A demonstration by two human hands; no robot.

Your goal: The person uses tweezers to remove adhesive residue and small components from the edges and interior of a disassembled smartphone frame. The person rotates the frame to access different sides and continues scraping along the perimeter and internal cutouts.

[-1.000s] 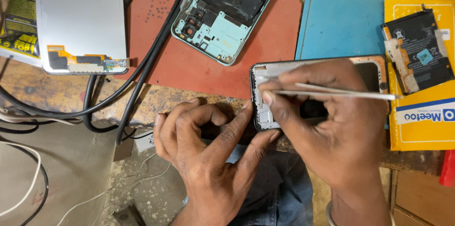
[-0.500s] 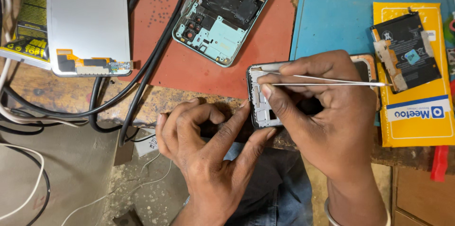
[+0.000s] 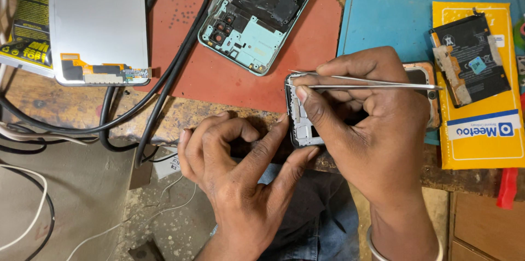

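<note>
Right hand (image 3: 377, 124): pinches thin tweezers (image 3: 372, 83) over the phone frame (image 3: 301, 124) (tips probably touching it).
Left hand (image 3: 240, 179): fingers curled, steadying the frame at the table's front edge.

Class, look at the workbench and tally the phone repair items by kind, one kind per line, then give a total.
Opened phone bodies: 2, one on the red mat, one under the hands
Screen panels: 1
Batteries: 1
Tweezers: 1
Total: 5
</note>
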